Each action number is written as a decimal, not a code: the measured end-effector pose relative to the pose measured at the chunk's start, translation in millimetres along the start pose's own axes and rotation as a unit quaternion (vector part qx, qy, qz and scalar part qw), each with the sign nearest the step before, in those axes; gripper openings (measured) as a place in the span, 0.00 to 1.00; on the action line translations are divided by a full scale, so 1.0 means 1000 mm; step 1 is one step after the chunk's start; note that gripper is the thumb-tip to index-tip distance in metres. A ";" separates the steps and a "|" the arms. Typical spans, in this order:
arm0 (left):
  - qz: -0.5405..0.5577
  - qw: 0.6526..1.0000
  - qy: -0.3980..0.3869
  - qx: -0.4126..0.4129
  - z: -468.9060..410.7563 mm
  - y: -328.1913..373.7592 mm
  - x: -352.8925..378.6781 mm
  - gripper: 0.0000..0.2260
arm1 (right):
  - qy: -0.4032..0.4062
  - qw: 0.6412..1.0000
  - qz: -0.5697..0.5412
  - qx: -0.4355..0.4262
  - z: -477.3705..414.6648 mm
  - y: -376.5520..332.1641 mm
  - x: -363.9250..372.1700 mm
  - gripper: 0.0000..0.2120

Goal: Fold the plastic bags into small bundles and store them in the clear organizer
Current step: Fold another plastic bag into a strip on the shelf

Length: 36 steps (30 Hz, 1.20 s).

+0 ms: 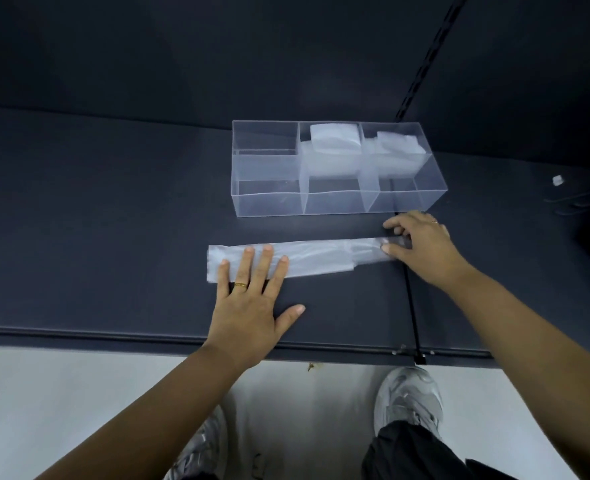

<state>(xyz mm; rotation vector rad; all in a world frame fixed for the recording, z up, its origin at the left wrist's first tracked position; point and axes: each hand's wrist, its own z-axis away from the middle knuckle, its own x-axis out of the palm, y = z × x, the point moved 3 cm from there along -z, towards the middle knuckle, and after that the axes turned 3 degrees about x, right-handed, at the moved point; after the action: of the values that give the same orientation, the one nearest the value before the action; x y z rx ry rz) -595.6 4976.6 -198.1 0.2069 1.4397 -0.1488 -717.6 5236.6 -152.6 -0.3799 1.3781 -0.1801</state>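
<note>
Bag [297, 258], folded to a long strip, lies left-to-right on the table [113, 202] before the organizer [269, 199], left hand [248, 299] flat on its left part, right hand [421, 244] pinching its right end.

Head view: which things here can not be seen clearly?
- Right end of the plastic bag: covered by the right hand.
- Bundles in the clear organizer: their number is blurred by the walls.
- Small white object: too small to identify.

No text, label, brand or number can be read — nothing legible anywhere.
</note>
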 end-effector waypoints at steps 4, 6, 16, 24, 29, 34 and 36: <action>0.002 1.000 -0.004 -0.003 0.000 0.001 -0.002 0.34 | -0.064 0.998 -0.021 0.012 -0.007 -0.004 -0.001 0.02; 0.008 1.000 -0.003 0.001 0.000 0.000 -0.003 0.34 | -0.099 0.993 -0.057 0.021 -0.007 -0.001 -0.001 0.03; 0.011 0.996 -0.015 0.092 -0.005 -0.024 -0.004 0.35 | -0.259 0.842 -0.442 0.173 0.029 0.021 0.000 0.07; 0.137 0.981 0.025 0.134 -0.012 0.010 -0.024 0.40 | -0.342 0.826 -0.400 0.204 0.074 0.012 -0.005 0.10; 0.188 0.966 0.069 0.162 0.011 0.098 -0.026 0.40 | -0.362 0.794 -0.446 0.199 0.115 -0.013 -0.013 0.07; 0.445 0.882 0.144 0.058 0.021 0.106 -0.046 0.20 | -0.373 0.780 -0.488 0.119 0.127 -0.038 -0.023 0.08; 0.595 0.797 0.101 0.003 0.016 0.099 -0.053 0.12 | -0.288 0.822 -0.485 0.077 0.113 -0.037 -0.029 0.14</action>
<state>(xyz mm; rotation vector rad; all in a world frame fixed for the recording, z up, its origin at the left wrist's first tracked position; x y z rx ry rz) -564.5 5067.4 -138.3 1.1169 1.2749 0.9322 -609.6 5230.0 -96.6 -0.8995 0.4584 -0.9344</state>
